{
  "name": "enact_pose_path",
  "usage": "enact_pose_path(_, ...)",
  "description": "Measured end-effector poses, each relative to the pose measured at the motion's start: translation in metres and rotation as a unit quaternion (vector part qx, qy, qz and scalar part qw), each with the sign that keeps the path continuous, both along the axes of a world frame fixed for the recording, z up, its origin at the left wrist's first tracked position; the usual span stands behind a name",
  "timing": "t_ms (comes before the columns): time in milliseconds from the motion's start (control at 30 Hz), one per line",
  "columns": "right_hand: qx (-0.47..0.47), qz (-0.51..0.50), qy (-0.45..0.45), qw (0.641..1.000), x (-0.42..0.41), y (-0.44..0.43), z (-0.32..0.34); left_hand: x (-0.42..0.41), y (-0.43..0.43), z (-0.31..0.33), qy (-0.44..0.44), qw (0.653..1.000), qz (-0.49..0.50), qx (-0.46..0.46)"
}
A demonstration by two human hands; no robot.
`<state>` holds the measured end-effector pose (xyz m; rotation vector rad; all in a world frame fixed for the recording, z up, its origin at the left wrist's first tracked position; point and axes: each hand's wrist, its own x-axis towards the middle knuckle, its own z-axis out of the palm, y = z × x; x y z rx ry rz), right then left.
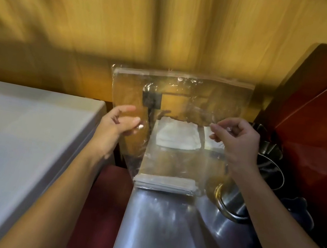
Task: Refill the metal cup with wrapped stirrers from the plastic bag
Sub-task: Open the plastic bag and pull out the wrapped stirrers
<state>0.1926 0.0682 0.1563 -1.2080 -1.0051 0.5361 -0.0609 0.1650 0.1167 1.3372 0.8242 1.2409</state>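
I hold a clear plastic zip bag (184, 97) upright in front of me, its sealed strip at the top. My left hand (119, 123) pinches its left edge and my right hand (235, 139) pinches its right side. A flat bundle of white wrapped stirrers (165, 183) lies across the bottom of the bag. A metal cup (231, 201) stands on the steel counter (162, 231) just below my right forearm, partly hidden by the bag and the arm.
A folded white cloth (177, 136) lies on the counter behind the bag. More metal vessels (269, 153) stand at the right by a dark red wall (316, 137). A white appliance top (17, 133) fills the left. A wooden panel (131, 22) rises behind.
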Motion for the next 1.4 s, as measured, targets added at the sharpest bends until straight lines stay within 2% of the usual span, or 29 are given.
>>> enact_pose_path(133,-0.034,-0.007,-0.013,0.999,0.005,0.000,-0.011,0.006,-0.005,-0.008,-0.014,1.000,-0.007,-0.025)
enact_pose_path(233,-0.101,-0.016,-0.005,0.995,0.011,-0.001,-0.030,0.012,-0.004,-0.008,-0.009,1.000,0.004,-0.019)
enact_pose_path(333,-0.146,0.013,-0.007,0.989,0.015,-0.008,-0.046,0.008,-0.005,-0.009,-0.003,0.997,-0.058,-0.041)
enact_pose_path(433,-0.140,0.016,0.015,0.990,0.015,-0.012,-0.051,0.009,-0.011,-0.024,0.114,0.989,-0.077,-0.062)
enact_pose_path(467,-0.132,0.013,0.019,0.991,0.015,-0.012,-0.051,0.012,-0.013,-0.030,0.123,0.988,-0.053,-0.069)
enact_pose_path(533,-0.127,0.023,0.011,0.992,0.015,-0.012,-0.050,0.018,-0.015,-0.040,0.082,0.992,0.008,-0.093)
enact_pose_path(600,-0.164,0.066,-0.034,0.984,0.015,-0.013,-0.050,0.023,-0.014,-0.043,0.046,0.992,0.060,-0.100)
enact_pose_path(667,-0.199,0.096,-0.093,0.971,0.015,-0.015,-0.053,0.028,-0.010,-0.042,0.049,0.988,0.096,-0.114)
enact_pose_path(733,-0.198,0.072,-0.104,0.972,0.014,-0.017,-0.058,0.033,-0.010,-0.040,0.124,0.967,0.186,-0.123)
enact_pose_path(767,-0.193,0.050,-0.100,0.975,0.013,-0.017,-0.059,0.036,-0.014,-0.038,0.181,0.941,0.263,-0.114)
enact_pose_path(800,-0.187,0.032,-0.096,0.977,0.011,-0.017,-0.060,0.038,-0.022,-0.035,0.219,0.914,0.333,-0.076)
enact_pose_path(833,-0.182,0.017,-0.096,0.978,0.010,-0.017,-0.060,0.042,-0.034,-0.030,0.235,0.901,0.364,-0.015)
enact_pose_path(867,-0.180,0.010,-0.103,0.978,0.008,-0.016,-0.058,0.048,-0.047,-0.028,0.240,0.908,0.340,0.050)
enact_pose_path(900,-0.177,0.016,-0.113,0.978,0.006,-0.015,-0.056,0.055,-0.060,-0.029,0.267,0.918,0.275,0.105)
enact_pose_path(933,-0.171,0.030,-0.123,0.977,0.003,-0.015,-0.053,0.065,-0.072,-0.029,0.337,0.911,0.196,0.137)
enact_pose_path(1000,-0.151,0.055,-0.134,0.978,-0.003,-0.013,-0.046,0.087,-0.090,-0.034,0.494,0.855,0.044,0.152)
enact_pose_path(1067,-0.136,0.057,-0.132,0.980,-0.010,-0.010,-0.041,0.110,-0.101,-0.035,0.590,0.795,-0.008,0.140)
enact_pose_path(1133,-0.138,0.046,-0.138,0.980,-0.019,-0.009,-0.037,0.129,-0.106,-0.033,0.593,0.788,0.023,0.166)
enact_pose_path(1267,-0.140,0.019,-0.214,0.967,-0.028,-0.010,-0.034,0.143,-0.099,-0.022,0.565,0.803,0.054,0.179)
enact_pose_path(1333,-0.120,0.049,-0.179,0.975,-0.024,-0.012,-0.031,0.141,-0.094,-0.017,0.538,0.823,0.057,0.174)
enact_pose_path(1400,-0.092,0.111,-0.107,0.984,-0.018,-0.017,-0.032,0.136,-0.092,-0.012,0.507,0.846,0.064,0.155)
